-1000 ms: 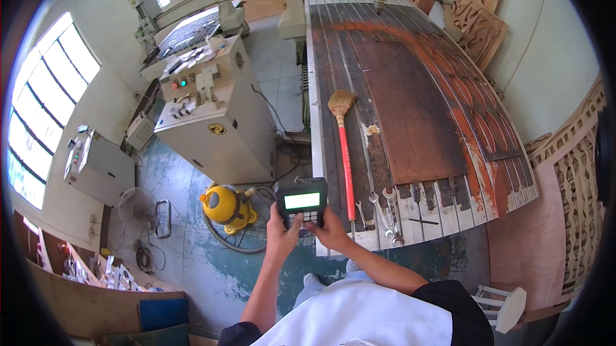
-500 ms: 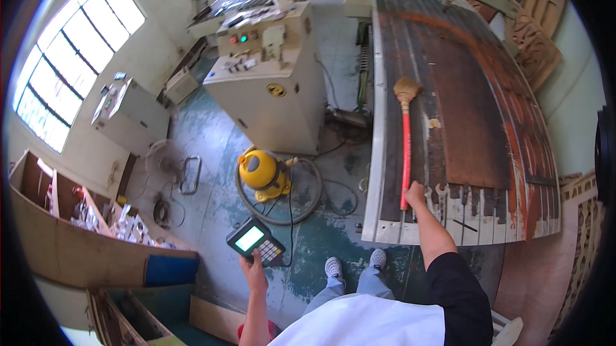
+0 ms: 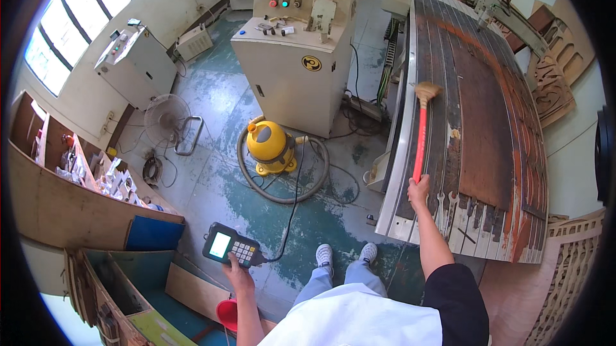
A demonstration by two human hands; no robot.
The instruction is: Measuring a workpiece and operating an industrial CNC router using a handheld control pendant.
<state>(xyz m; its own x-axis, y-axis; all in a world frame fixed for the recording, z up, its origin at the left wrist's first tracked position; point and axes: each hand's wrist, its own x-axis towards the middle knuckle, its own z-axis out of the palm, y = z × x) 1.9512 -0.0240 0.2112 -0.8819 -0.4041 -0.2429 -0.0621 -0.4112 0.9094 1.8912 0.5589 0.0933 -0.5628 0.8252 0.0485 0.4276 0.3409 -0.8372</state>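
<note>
My left hand (image 3: 239,277) is closed around a dark handheld controller (image 3: 246,243) with a lit screen and a keypad; the thumb lies at the keypad. A black cable runs from the controller toward the floor. My right hand (image 3: 418,191) grips the lower end of a red-handled brush (image 3: 421,144). Its tan bristles point away from me, over the slotted bed (image 3: 403,225) of a large machine. A reddish-brown board (image 3: 482,134) lies on that bed, to the right of the brush. Wrenches (image 3: 446,208) lie near the bed's front edge, just right of my hand.
A yellow vacuum cleaner (image 3: 267,143) with its hose coiled round it stands on the floor ahead. Behind it is a beige control cabinet (image 3: 292,86) with buttons. At the left are a floor fan (image 3: 167,118) and a wooden bin (image 3: 77,208) of small parts. Cables cross the floor.
The whole view has shifted, with the machine bed now farther right. My left hand and the controller sit lower and farther left. My right hand still holds the brush, now by its very end.
</note>
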